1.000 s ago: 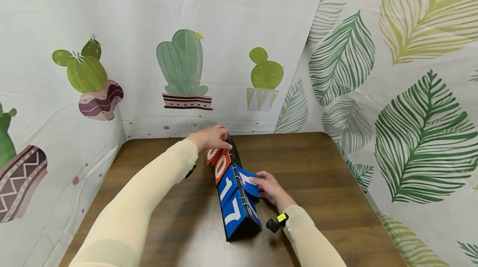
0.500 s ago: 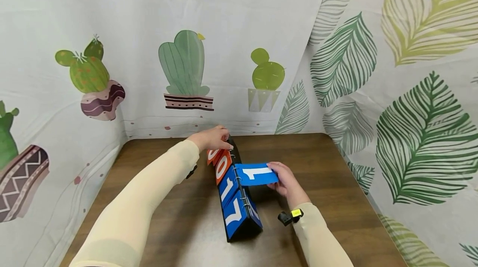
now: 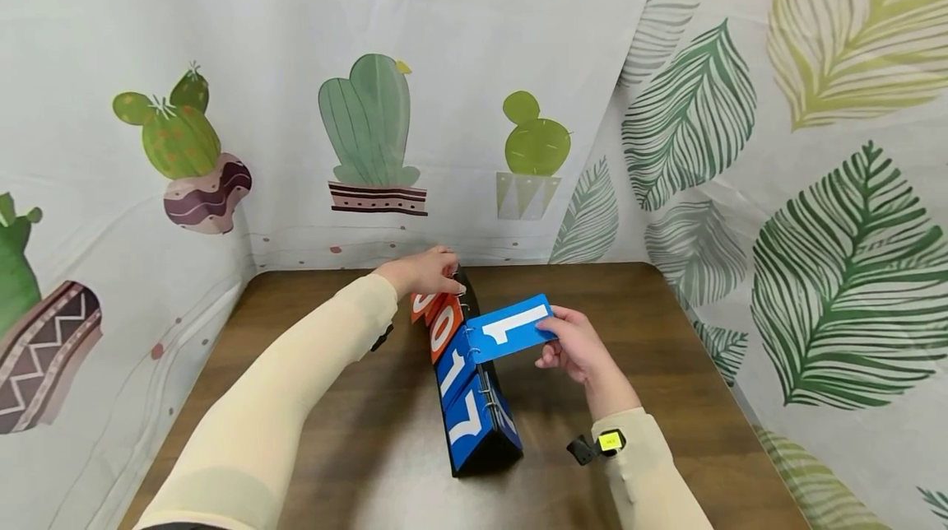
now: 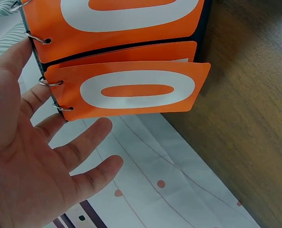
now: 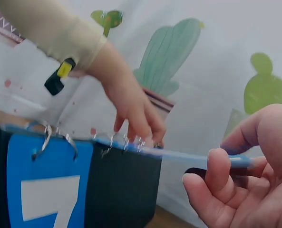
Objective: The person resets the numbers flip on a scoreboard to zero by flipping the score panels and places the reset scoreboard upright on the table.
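Observation:
A black tabletop flip scoreboard (image 3: 485,462) stands tent-like on the table, its ring-bound cards facing left. Two orange cards showing 0 lie at its far part, and blue cards showing 1 and 7 at its near part. My left hand (image 3: 424,272) holds the scoreboard's far top end; in the left wrist view some fingers pass behind the ringed edge beside an orange card (image 4: 136,111), while others stick out free. With thumb and fingers, my right hand (image 3: 581,349) pinches the free end of a blue card (image 3: 511,328) marked 1, held out rightward from its rings.
The brown wooden table (image 3: 637,431) reaches back to a white curtain (image 3: 281,143) printed with cacti. Another curtain (image 3: 689,267) with leaf prints hangs along the right side. A small black device with a yellow label (image 3: 611,441) is strapped to my right wrist.
My right hand has moved right and upward, swinging the blue 1 card from the scoreboard's right slope out to a raised position. The left hand stays at the far end.

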The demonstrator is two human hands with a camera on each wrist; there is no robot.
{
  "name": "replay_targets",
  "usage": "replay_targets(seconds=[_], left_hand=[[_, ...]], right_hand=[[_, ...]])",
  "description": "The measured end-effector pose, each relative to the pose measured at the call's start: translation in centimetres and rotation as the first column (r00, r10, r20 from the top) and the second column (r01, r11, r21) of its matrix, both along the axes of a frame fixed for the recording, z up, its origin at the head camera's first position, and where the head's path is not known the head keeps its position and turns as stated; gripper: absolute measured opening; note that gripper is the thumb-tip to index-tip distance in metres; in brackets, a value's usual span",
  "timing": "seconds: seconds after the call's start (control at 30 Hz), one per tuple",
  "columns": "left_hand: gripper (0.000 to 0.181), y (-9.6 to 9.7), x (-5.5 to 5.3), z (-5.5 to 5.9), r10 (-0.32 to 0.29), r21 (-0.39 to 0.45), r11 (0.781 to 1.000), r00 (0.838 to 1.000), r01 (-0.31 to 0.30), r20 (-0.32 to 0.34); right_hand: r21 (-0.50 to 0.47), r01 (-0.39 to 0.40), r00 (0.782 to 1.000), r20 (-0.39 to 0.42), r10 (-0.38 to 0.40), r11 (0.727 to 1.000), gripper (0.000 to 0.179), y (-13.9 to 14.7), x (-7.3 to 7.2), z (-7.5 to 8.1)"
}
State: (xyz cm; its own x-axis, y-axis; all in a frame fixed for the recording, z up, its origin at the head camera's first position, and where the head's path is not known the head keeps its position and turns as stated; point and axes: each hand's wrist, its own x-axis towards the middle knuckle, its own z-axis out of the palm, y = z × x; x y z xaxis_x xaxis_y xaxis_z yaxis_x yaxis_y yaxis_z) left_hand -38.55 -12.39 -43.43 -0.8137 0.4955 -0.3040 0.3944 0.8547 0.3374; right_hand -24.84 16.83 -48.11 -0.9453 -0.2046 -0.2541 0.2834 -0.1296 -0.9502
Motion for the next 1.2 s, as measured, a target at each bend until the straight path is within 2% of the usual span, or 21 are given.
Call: replay_targets(seconds=[0.13,0.27,0.33,0.4,0.5,0.63,0.8,0.93,1.03,1.2], left_hand=[[0.042,-0.1,0.0,0.0,0.0,0.013,1.0,1.0,0.001,-0.016],[0.041,-0.1,0.0,0.1,-0.011,0.007,1.0,1.0,0.011,-0.02],[0.041,-0.2,0.0,0.1,-0.016,0.007,1.0,1.0,0.016,-0.02],[0.04,-0.2,-0.1,0.1,-0.018,0.008,1.0,1.0,0.018,-0.017],[0.04,-0.2,-0.1,0.0,-0.02,0.009,1.0,1.0,0.02,-0.01],[0.04,-0.3,-0.1,0.1,-0.021,0.01,1.0,1.0,0.021,0.0],[0.046,0.0,-0.1,0.1,-0.014,0.002,1.0,1.0,0.014,0.003],[0.052,0.2,-0.1,0.0,-0.008,-0.012,1.0,1.0,0.008,0.007],[0.049,0.1,-0.2,0.0,-0.006,-0.014,1.0,1.0,0.006,0.011],[0.04,-0.1,-0.3,0.1,-0.013,-0.023,1.0,0.999,0.013,0.032]], right_hand=[[-0.056,0.013,0.999,-0.034,-0.015,0.998,0.047,-0.1,0.4,1.2],[-0.075,0.116,0.985,-0.118,-0.124,0.99,0.045,-1.0,0.7,1.5],[-0.07,0.19,0.961,-0.192,-0.2,0.979,0.043,-1.7,0.7,1.5],[-0.048,0.252,0.927,-0.274,-0.255,0.967,0.041,-2.3,0.8,1.6],[0.021,0.316,0.872,-0.4,-0.282,0.949,0.039,-3.2,0.9,1.7],[0.123,0.336,0.825,-0.516,-0.229,0.934,0.04,-4.3,1.2,2.3],[0.214,0.28,0.802,-0.588,-0.105,0.936,0.042,-5.8,1.6,3.2],[0.303,0.255,0.78,-0.625,-0.01,0.918,0.041,-6.9,2.0,3.9],[0.35,0.235,0.778,-0.627,0.041,0.907,0.041,-7.9,2.2,4.3],[0.346,0.139,0.802,-0.589,0.099,0.928,0.042,-9.5,2.5,5.0]])
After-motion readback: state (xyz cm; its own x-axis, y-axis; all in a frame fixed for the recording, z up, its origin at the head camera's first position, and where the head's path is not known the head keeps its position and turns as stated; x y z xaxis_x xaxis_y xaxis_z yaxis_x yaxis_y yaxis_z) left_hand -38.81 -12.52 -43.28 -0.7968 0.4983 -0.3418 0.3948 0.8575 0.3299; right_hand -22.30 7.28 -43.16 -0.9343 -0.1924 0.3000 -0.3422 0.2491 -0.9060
